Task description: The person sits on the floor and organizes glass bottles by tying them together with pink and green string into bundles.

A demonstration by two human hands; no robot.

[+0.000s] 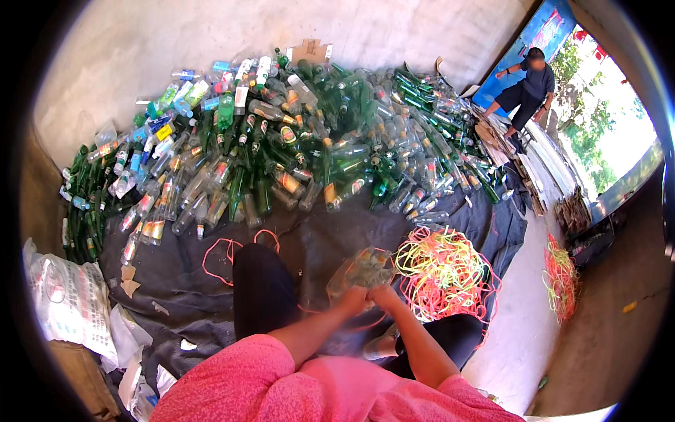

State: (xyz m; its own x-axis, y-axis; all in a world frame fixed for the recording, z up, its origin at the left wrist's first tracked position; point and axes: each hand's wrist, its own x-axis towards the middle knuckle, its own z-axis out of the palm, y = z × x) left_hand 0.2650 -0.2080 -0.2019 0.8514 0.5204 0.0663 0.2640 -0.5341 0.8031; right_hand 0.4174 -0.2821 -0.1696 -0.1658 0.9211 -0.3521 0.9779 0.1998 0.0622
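A bundle of clear glass bottles (365, 268) lies between my knees, with a thin pink plastic strap (369, 326) around it. My left hand (353, 299) and my right hand (385, 297) meet at the near side of the bundle. Both are closed on the strap, though the grip itself is mostly hidden and slightly blurred. Just right of the bundle rests a tangled heap of pink and yellow straps (443, 274). Another loose pink strap (204, 264) curls on the black ground sheet (179, 295), beyond my left knee.
A large pile of green and clear bottles (295, 142) stretches along the wall ahead. White woven sacks (68, 300) stand at left. More straps (560, 279) lie on the floor at right. Near the doorway, another person (530, 87) is beside stacked flattened cardboard (493, 142).
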